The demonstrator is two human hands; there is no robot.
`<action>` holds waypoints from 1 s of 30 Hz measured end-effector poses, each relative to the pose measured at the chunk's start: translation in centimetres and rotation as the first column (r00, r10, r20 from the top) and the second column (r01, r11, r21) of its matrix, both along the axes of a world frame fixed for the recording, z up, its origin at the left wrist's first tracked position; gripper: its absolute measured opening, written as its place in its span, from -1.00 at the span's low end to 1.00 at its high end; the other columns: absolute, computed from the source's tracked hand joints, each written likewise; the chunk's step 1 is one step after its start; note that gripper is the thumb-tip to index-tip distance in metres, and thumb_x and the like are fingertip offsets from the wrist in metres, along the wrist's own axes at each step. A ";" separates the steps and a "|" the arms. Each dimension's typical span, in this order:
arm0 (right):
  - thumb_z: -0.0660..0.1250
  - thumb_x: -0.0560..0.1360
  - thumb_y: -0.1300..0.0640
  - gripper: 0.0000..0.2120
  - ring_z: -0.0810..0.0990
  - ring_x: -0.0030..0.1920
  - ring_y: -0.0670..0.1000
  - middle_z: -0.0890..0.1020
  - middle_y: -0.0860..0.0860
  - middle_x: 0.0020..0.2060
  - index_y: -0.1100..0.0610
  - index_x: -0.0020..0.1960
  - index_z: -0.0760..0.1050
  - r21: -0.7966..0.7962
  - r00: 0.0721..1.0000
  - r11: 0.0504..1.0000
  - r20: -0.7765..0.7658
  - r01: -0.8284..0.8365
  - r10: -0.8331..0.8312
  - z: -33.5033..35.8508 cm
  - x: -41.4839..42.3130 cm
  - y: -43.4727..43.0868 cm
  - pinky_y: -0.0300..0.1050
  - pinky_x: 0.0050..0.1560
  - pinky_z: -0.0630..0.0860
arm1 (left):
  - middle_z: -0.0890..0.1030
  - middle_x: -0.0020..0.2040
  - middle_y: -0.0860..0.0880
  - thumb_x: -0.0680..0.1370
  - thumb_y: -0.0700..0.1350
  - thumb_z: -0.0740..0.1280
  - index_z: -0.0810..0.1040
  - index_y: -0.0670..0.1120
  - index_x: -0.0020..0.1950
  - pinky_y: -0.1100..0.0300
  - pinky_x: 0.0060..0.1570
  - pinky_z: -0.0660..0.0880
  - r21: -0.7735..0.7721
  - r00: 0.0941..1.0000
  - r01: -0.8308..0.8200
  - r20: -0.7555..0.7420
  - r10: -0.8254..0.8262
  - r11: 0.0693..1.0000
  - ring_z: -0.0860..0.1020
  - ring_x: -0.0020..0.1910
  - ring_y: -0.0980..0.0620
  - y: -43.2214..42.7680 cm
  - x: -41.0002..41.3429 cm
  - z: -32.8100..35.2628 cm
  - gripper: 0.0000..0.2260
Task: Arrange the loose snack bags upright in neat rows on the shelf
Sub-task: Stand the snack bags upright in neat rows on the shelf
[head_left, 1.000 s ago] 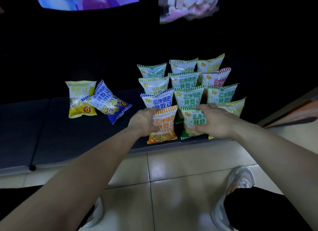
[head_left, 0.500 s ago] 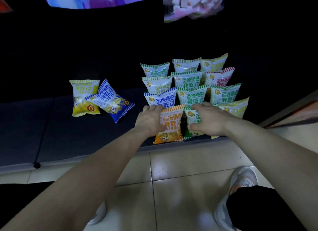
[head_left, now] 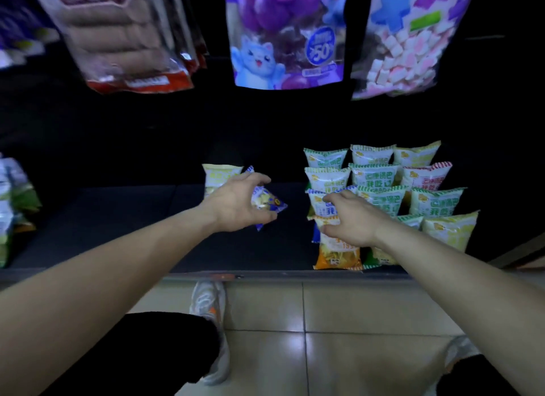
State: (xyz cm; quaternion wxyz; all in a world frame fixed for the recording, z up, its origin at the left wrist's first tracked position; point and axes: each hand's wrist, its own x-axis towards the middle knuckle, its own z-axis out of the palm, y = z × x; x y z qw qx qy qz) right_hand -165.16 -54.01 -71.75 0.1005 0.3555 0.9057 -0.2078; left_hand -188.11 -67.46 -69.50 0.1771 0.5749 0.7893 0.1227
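Your left grip (head_left: 236,204) is closed around the loose blue bag (head_left: 269,204) at mid-shelf (head_left: 118,218), just in front of the yellow bag (head_left: 219,174). Your right grip (head_left: 352,221) curls over the orange bag (head_left: 337,255), which stands at the front of the upright rows (head_left: 380,174). Whether that grip pinches the bag, I cannot tell.

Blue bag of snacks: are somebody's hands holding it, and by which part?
Yes. The left hand grips the blue bag across its middle, fingers above, thumb below. The right hand sits on the orange bag; whether it grips cannot be told.
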 end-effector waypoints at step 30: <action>0.52 0.30 -0.04 -0.22 0.49 0.23 0.18 0.47 0.13 0.25 0.04 0.41 0.25 -0.233 0.973 0.946 0.001 0.225 -0.232 -18.9 -25.6 6.2 0.12 0.18 0.50 | 0.45 0.29 0.12 0.41 0.25 0.43 0.34 0.11 0.44 0.10 0.31 0.40 -0.168 0.948 -0.193 0.221 0.228 0.967 0.42 0.28 0.14 -4.1 -12.7 -10.2 -0.35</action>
